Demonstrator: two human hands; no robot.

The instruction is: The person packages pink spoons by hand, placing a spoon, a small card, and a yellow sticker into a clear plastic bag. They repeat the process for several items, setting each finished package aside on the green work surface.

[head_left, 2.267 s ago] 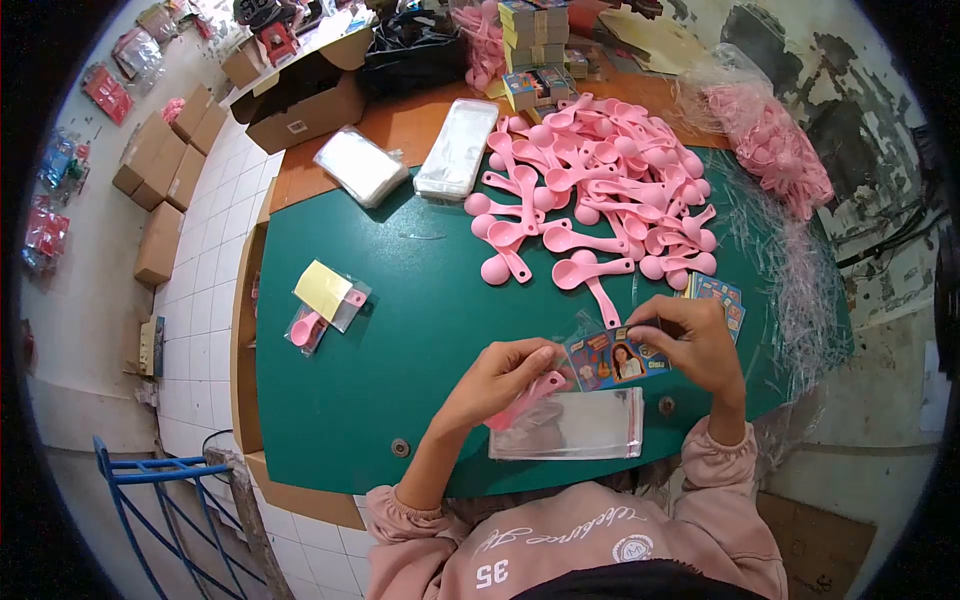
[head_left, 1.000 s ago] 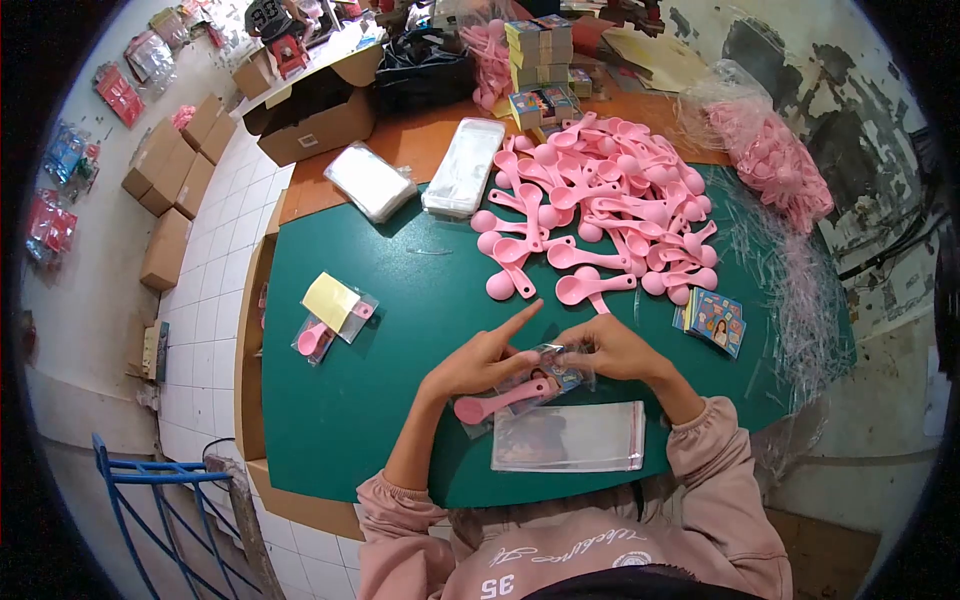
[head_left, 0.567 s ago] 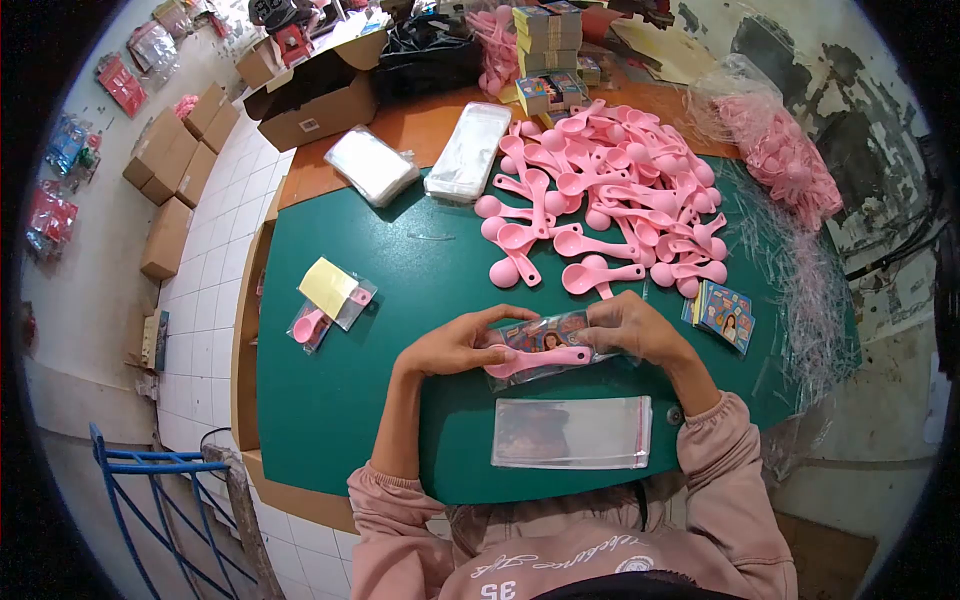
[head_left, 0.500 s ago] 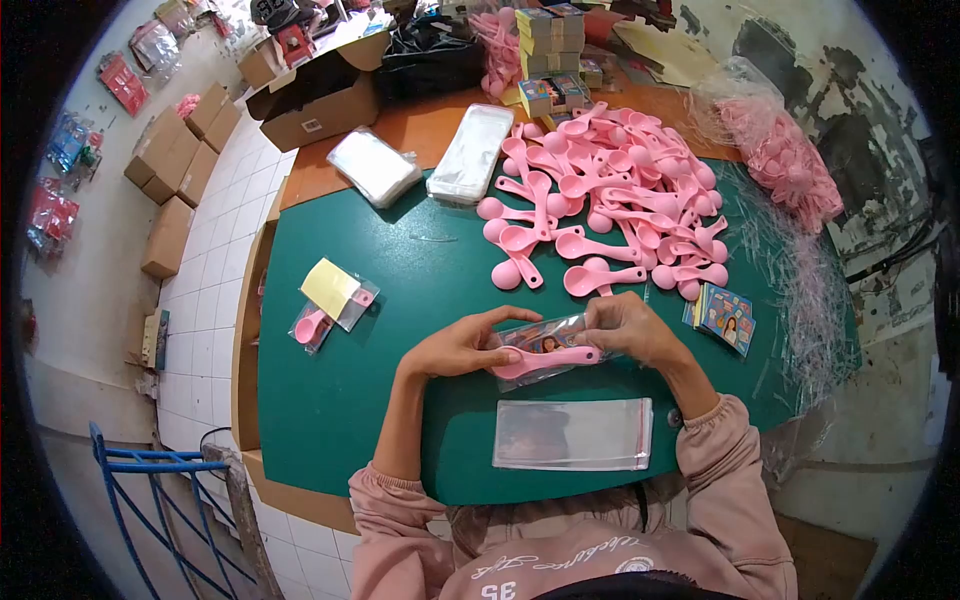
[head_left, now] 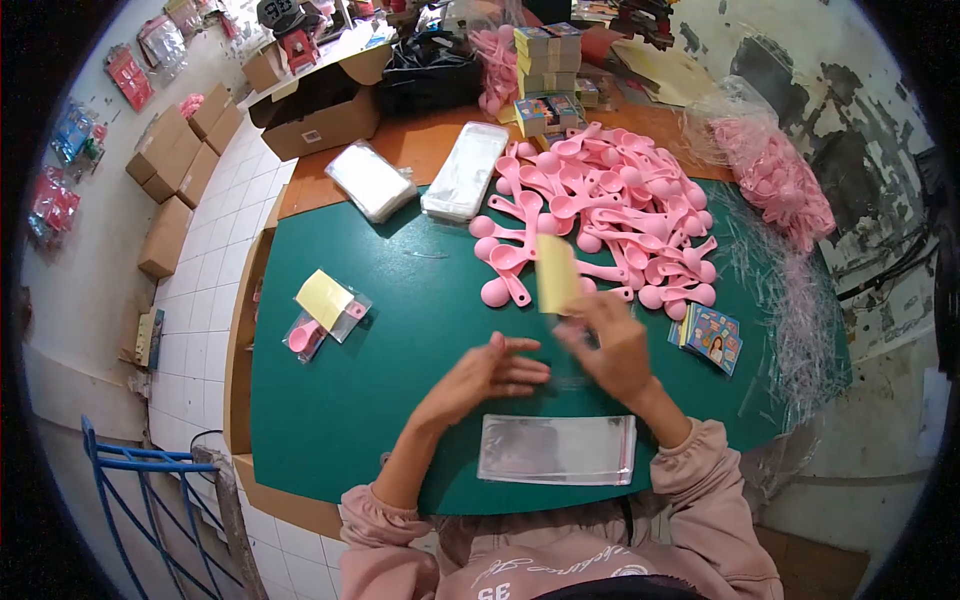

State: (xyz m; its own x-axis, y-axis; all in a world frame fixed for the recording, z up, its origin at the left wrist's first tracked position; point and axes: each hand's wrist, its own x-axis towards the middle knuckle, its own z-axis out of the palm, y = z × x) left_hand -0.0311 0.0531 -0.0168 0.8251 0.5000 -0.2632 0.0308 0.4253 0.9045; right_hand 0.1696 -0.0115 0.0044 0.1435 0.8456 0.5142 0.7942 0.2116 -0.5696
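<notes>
My right hand (head_left: 615, 350) grips a clear plastic packet (head_left: 556, 275) whose yellow card back faces up; it is tilted upright and blurred by motion. Its lower part, near my fingers, is hard to make out. To the left, my left hand (head_left: 478, 382) hovers over the green table with fingers stretched out and nothing in them. Below both hands lies a stack of clear plastic sleeves (head_left: 555, 450). Beyond the packet spreads a big heap of pink measuring spoons (head_left: 610, 215). Printed cards (head_left: 712, 338) are stacked right of my right hand.
Filled packets (head_left: 325, 305) with pink spoons and a yellow card lie at the left. Two bundles of clear bags (head_left: 465, 172) (head_left: 371, 181) rest at the back, near an open cardboard box (head_left: 320, 122). Banded card stacks (head_left: 547, 75) and a bag of pink spoons (head_left: 775, 170) stand farther off.
The spoon packet has left my left hand and been turned over, so its yellow back shows instead of the spoon. My right hand has lifted it; my left hand has opened and moved lower.
</notes>
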